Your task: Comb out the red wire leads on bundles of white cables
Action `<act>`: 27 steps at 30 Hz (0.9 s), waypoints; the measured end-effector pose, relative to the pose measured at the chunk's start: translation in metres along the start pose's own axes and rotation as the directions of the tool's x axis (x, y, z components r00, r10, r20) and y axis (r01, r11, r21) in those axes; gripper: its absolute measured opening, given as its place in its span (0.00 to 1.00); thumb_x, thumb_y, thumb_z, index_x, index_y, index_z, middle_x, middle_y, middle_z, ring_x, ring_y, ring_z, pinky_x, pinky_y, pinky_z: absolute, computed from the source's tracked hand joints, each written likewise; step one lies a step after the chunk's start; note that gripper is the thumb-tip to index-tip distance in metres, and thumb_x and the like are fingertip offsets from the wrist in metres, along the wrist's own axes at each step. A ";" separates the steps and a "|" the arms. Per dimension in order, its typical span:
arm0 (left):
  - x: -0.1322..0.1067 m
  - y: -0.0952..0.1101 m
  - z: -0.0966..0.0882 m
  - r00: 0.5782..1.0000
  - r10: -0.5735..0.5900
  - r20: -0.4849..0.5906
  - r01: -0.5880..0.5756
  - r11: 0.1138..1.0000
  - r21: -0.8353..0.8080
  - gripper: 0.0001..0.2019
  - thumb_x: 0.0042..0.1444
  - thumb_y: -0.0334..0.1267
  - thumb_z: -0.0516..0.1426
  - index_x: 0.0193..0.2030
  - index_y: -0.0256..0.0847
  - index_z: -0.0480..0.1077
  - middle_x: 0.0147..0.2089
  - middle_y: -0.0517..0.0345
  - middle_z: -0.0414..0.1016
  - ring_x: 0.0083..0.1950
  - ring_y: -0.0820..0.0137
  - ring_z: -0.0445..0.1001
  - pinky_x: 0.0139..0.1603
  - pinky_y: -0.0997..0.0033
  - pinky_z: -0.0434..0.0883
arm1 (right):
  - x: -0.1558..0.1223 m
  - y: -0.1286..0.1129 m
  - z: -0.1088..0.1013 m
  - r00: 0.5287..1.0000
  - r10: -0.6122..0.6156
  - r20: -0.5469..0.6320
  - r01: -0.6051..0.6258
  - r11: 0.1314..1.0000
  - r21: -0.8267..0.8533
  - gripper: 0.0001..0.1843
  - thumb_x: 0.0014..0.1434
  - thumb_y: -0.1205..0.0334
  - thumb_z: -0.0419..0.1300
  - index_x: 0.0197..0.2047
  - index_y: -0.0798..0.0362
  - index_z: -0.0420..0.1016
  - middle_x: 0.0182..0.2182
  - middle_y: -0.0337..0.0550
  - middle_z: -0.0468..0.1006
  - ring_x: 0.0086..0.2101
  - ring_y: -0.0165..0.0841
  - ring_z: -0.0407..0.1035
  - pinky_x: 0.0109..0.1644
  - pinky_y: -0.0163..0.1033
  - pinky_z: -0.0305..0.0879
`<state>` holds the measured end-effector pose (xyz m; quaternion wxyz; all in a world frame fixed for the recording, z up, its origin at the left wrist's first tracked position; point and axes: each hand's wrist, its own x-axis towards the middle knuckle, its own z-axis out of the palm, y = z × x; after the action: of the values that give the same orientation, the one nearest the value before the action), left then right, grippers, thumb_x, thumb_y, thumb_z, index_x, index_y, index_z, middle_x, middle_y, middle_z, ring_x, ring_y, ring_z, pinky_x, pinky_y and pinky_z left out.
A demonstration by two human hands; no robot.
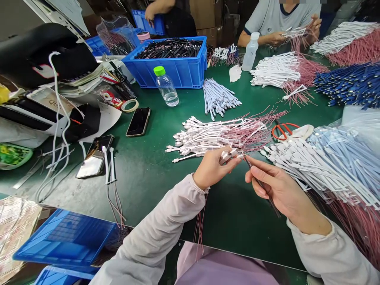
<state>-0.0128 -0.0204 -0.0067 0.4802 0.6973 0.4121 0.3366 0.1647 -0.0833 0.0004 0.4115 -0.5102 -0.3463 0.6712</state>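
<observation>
My left hand (211, 168) is closed around a few white cable connectors (228, 155) over the middle of the table. Thin red wires (199, 225) hang down below its wrist, towards my lap. In my right hand (279, 190) are dark tweezers (274, 206), their tip touching or very close to the connectors. Just beyond my hands lies a pile of white cables (204, 134) with pink wire ends. Another heap of white cables (320, 166) lies to the right of my right hand, and orange-handled scissors (279, 132) rest between the piles.
The green table (166, 198) also holds a bundle of pale cables (219, 99), a blue bin (172, 71), a green-capped bottle (166, 89) and two phones, one being a black phone (138, 122). Across it, a person (279, 23) handles cables. Blue cables (350, 85) lie far right.
</observation>
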 end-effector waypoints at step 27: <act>0.002 -0.003 -0.001 1.000 -0.006 0.007 0.006 1.000 -0.014 0.12 0.54 0.45 0.57 0.31 0.37 0.70 0.19 0.65 0.66 0.21 0.78 0.63 0.27 0.78 0.61 | 0.001 0.002 0.001 0.999 0.025 0.038 -0.030 0.991 0.131 0.23 0.55 0.55 0.66 0.55 0.44 0.73 0.27 0.38 0.72 0.18 0.22 0.56 0.20 0.31 0.47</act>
<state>-0.0140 -0.0175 -0.0087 0.4877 0.6939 0.4098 0.3356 0.1628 -0.0832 -0.0017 0.4287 -0.4742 -0.3016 0.7073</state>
